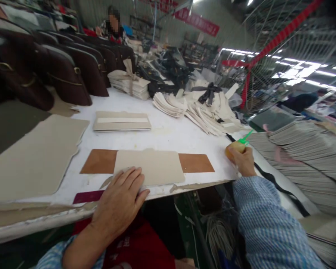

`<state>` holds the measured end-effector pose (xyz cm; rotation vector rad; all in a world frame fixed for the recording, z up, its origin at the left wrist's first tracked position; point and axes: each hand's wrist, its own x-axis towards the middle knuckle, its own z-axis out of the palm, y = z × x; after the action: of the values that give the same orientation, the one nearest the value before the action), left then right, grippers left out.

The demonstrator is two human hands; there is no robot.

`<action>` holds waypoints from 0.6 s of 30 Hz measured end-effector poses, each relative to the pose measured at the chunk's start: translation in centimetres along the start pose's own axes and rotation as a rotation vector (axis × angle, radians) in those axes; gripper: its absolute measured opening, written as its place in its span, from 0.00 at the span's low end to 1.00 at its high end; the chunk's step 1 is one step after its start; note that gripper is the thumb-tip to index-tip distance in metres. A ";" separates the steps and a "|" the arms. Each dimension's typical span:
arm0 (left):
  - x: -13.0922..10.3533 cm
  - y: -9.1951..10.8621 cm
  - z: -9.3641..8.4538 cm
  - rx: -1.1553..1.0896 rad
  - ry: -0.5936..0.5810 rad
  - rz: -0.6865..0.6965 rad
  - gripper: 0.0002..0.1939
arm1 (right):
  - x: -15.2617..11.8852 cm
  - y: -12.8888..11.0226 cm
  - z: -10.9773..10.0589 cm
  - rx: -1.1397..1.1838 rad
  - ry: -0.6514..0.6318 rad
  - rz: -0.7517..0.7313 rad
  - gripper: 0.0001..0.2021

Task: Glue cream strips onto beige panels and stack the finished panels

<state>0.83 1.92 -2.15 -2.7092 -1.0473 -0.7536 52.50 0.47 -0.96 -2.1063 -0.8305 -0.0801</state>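
Observation:
My left hand (120, 198) lies flat, fingers apart, on the near edge of a beige board sheet (151, 166). That sheet covers the middle of a brown strip (99, 161) on the white table (168, 136). At the table's right edge, my right hand (242, 160) is closed around a small yellowish bottle (235, 146) with a green nozzle (246, 137).
Stacks of beige cut pieces (122, 121) and fanned piles (207, 108) lie farther back. Dark brown bags (72, 71) line the left side. A large grey sheet stack (305, 153) sits at right. Large beige sheet (30, 157) at left. A person sits far back.

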 end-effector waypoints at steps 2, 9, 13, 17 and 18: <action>0.1 0.3 -0.2 -0.010 -0.025 -0.013 0.20 | -1.3 -1.4 -0.9 0.008 -0.033 0.021 0.33; 0.1 0.5 -0.4 -0.032 -0.074 -0.040 0.21 | -9.2 -8.0 -3.4 0.263 -0.609 -0.138 0.37; 0.1 0.7 -0.6 -0.030 -0.083 -0.056 0.21 | -12.3 -10.2 -3.3 0.437 -0.599 -0.035 0.35; 0.1 0.8 -0.7 -0.031 -0.072 -0.058 0.21 | -14.1 -11.7 -2.7 0.706 -0.735 0.173 0.35; 0.1 0.8 -0.7 -0.030 -0.068 -0.053 0.21 | -14.4 -11.9 -2.4 0.748 -0.758 0.196 0.36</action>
<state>1.11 1.20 -1.47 -2.7605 -1.1357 -0.6963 34.84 -4.00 4.02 -1.4535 -0.8780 1.0287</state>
